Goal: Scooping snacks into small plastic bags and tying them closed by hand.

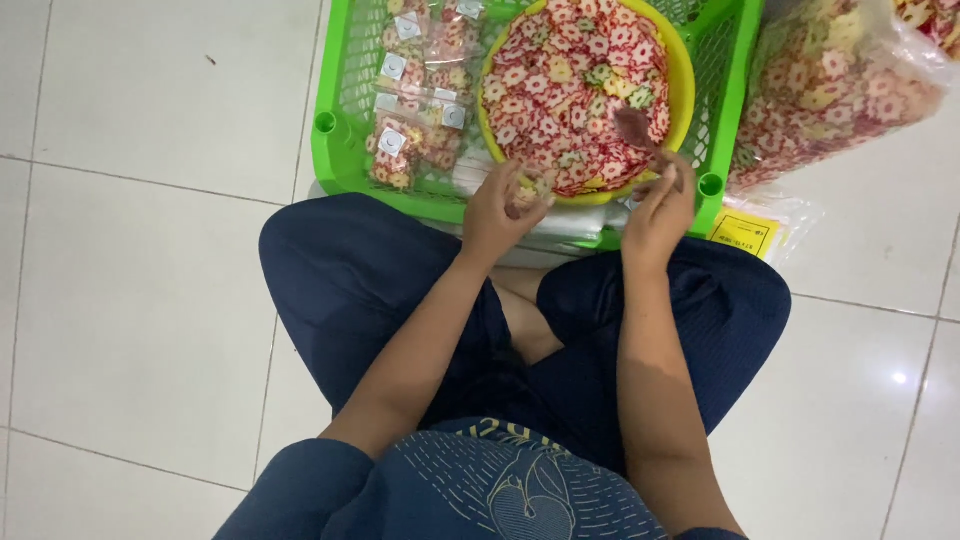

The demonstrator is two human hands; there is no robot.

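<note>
A yellow bowl (684, 90) heaped with small red, white and yellow flower-shaped snacks (570, 90) sits in a green plastic basket (340, 130). My left hand (500, 212) holds a small clear plastic bag (528, 196) at the bowl's near rim. My right hand (658, 210) grips a brown spoon (640, 132) whose tip rests on the snacks. I sit cross-legged on the floor in dark blue trousers, the basket just beyond my knees.
Several small filled, sealed bags (420, 90) lie in the basket's left half. A big clear bag of the same snacks (830, 90) stands at the upper right. A yellow paper in plastic (745, 232) lies beside it. White tiled floor (140, 300) surrounds me.
</note>
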